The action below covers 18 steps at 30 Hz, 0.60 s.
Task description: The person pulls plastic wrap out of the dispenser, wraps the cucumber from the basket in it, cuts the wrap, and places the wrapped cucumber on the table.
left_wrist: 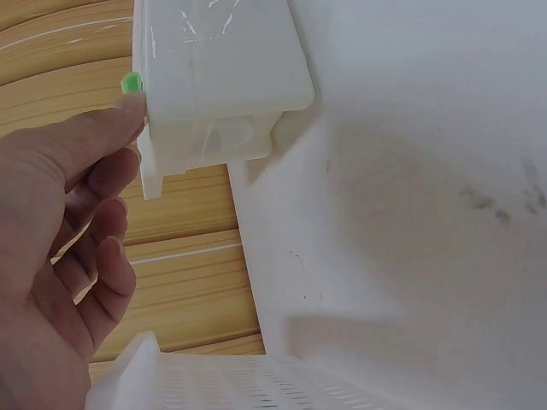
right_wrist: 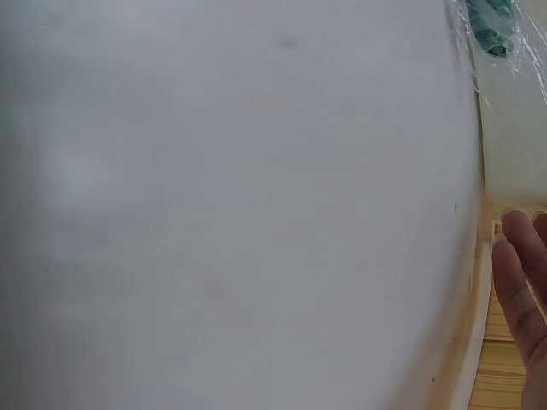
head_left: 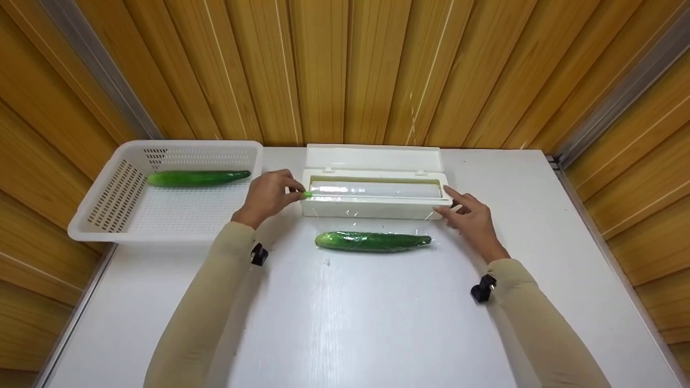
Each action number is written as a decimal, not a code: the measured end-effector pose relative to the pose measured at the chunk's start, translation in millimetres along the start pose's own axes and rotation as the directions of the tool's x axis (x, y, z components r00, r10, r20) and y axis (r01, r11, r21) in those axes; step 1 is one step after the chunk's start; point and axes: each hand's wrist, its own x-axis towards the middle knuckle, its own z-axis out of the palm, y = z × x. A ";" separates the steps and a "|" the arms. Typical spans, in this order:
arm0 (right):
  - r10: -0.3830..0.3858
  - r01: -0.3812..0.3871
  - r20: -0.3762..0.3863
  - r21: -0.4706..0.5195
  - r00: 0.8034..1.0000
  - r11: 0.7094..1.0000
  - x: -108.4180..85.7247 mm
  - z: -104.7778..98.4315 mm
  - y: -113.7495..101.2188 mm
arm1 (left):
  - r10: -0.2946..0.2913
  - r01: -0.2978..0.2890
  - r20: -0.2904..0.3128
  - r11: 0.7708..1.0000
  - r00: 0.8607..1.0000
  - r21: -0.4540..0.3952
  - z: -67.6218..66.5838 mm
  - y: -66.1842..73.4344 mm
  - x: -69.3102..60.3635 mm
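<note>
A white cling film dispenser box lies at the back middle, lid raised, a roll of film inside. My left hand is at its left end, pinching a small green slide cutter between thumb and forefinger. At the other end, my right hand touches the box's corner with thumb and fingertips; the right wrist view shows its fingers fairly straight. Just in front of the box lies a green cucumber covered with clear film. Film also stretches from the box front down toward it.
A white perforated basket stands to the left with another cucumber in it. The white table meets wood-patterned wall panels at the back. Small black devices sit at both wrists.
</note>
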 end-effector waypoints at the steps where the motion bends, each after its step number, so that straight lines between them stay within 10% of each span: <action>1: -0.001 0.001 0.001 -0.003 1.000 1.000 0.1 0.3 0.0 | 0.000 0.000 -0.002 1.000 1.000 0.005 0.0 -0.3 -0.1; 10: -0.050 0.050 -0.014 0.017 0.999 0.999 1.6 2.0 -0.1 | -0.034 0.034 -0.004 0.999 0.999 0.010 0.2 3.8 -0.3; 18: -0.060 0.059 -0.020 -0.021 0.998 0.998 0.6 3.5 -9.8 | 0.069 -0.072 -0.051 0.995 0.996 -0.065 4.0 13.3 -1.0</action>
